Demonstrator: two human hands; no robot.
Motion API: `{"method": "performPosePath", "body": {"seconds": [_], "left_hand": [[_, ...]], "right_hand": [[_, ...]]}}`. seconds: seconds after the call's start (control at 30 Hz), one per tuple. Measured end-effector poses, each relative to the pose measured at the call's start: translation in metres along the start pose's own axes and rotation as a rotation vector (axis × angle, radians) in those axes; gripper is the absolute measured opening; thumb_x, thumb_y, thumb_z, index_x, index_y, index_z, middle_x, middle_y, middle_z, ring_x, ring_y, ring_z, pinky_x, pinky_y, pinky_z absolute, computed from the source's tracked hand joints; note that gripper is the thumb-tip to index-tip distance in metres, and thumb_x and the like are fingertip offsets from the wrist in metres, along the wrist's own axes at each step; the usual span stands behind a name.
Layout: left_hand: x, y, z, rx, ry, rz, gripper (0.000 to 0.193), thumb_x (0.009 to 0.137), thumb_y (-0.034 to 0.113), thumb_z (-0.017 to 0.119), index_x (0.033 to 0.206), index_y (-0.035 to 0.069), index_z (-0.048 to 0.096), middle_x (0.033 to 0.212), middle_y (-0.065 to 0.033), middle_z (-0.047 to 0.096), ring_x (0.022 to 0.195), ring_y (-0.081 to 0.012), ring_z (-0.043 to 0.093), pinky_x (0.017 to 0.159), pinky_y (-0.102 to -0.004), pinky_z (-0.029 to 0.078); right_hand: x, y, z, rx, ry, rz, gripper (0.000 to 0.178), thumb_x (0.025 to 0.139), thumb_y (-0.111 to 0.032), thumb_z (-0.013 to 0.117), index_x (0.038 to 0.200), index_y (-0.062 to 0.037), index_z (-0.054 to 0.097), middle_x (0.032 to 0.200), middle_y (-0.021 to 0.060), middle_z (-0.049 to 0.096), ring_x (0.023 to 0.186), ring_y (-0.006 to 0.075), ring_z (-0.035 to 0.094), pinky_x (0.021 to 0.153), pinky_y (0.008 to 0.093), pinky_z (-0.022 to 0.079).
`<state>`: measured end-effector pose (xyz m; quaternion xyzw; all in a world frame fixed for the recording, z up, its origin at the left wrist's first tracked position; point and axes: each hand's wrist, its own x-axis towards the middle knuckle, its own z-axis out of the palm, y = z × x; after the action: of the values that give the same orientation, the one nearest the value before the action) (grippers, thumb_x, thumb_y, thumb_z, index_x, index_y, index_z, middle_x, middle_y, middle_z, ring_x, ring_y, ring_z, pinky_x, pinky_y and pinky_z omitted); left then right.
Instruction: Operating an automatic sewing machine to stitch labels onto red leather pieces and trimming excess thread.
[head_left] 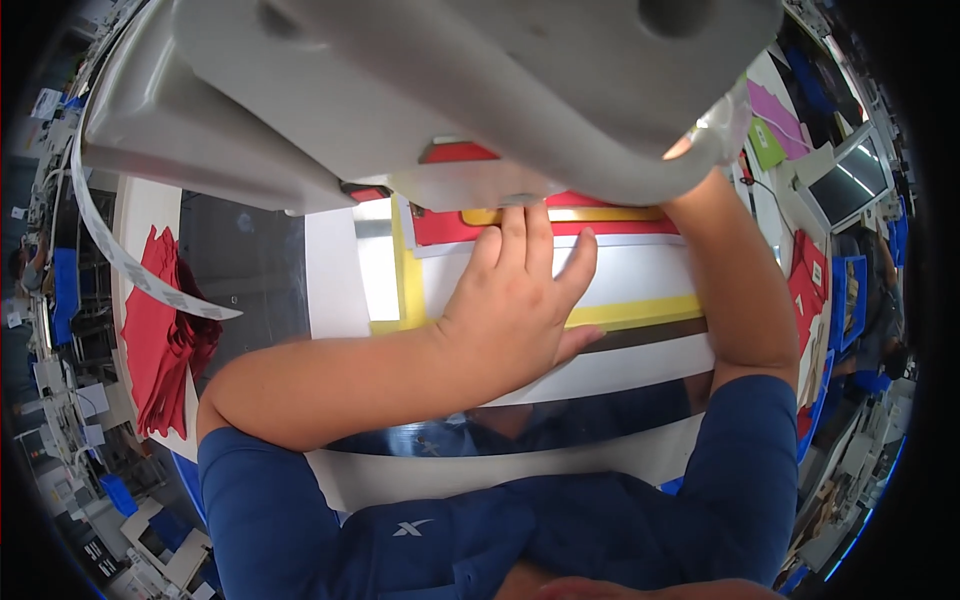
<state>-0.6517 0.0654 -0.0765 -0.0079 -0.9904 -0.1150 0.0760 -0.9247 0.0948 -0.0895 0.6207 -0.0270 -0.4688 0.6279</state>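
Note:
My left hand (520,300) lies palm down with its fingers spread on a white sheet (640,275) with yellow edging strips. Its fingertips reach a strip of red fabric (440,232), with a yellow bar (580,214) on top, beneath the head of a large grey machine (500,90), which looks like a sewing machine. On the right, my forearm runs up alongside the sheet. My right hand (700,185) is mostly behind the machine head, and its fingers are hidden.
A stack of red fabric pieces (160,340) lies at the left table edge, near a dangling white tape (140,280). Further right are more red pieces (805,280), a screen panel (852,178) and a blue bin (850,300). The machine's body covers the far side.

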Motion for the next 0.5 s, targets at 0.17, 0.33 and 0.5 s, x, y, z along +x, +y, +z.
{"method": "performPosePath", "body": {"seconds": [0.17, 0.33, 0.5], "left_hand": [[0.002, -0.007, -0.002, -0.028, -0.028, -0.017, 0.085, 0.096, 0.063, 0.072, 0.156, 0.005, 0.056, 0.149, -0.0470, 0.050, 0.140, -0.0587, 0.051, 0.115, -0.0568, 0.042], [0.003, -0.008, -0.008, -0.037, -0.052, -0.013, 0.084, 0.096, 0.061, 0.072, 0.157, 0.005, 0.056, 0.150, -0.0474, 0.049, 0.141, -0.0593, 0.050, 0.116, -0.0582, 0.042], [0.000, -0.010, -0.008, -0.046, -0.064, 0.011, 0.083, 0.097, 0.061, 0.072, 0.159, 0.007, 0.055, 0.153, -0.0491, 0.046, 0.142, -0.0606, 0.049, 0.117, -0.0581, 0.042]], "right_hand": [[-0.002, 0.024, -0.016, -0.019, -0.370, 0.175, 0.016, 0.084, -0.016, 0.065, 0.077, -0.0115, 0.051, 0.073, 0.0017, 0.049, 0.061, 0.0168, 0.056, 0.060, 0.0337, 0.049], [0.006, 0.017, -0.023, 0.177, -0.502, 0.232, 0.022, 0.085, -0.018, 0.067, 0.071, -0.0124, 0.051, 0.065, 0.0012, 0.049, 0.057, 0.0175, 0.056, 0.056, 0.0349, 0.048], [-0.008, 0.071, -0.026, 2.030, -0.126, 1.279, 0.028, 0.097, -0.022, 0.059, 0.077, -0.0029, 0.064, 0.067, 0.0210, 0.065, 0.058, 0.0404, 0.063, 0.056, 0.0481, 0.052]]}}
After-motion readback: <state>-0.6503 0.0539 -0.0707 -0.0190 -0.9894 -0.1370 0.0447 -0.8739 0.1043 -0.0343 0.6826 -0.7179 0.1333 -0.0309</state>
